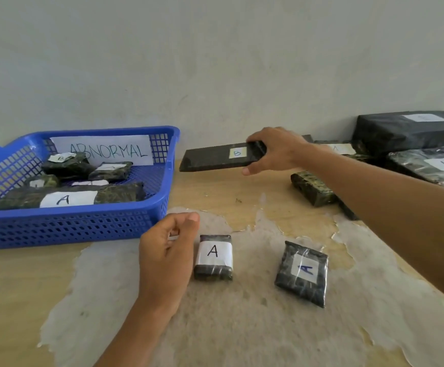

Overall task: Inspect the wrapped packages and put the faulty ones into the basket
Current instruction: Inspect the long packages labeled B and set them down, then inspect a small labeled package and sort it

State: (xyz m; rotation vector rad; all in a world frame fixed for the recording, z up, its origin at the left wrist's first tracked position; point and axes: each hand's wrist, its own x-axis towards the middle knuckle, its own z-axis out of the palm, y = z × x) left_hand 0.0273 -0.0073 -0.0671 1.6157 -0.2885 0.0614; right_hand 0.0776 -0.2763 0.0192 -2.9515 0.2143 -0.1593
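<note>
One long B-labelled package [217, 157] pinched at its end in my right hand [274, 151], held off table at 3 o'clock of blue basket [83, 229]. My left hand [166, 256] loosely curled, holding nothing, touching small A package [213, 257] at its 3 o'clock.

Basket [72, 229] cut by left edge
</note>
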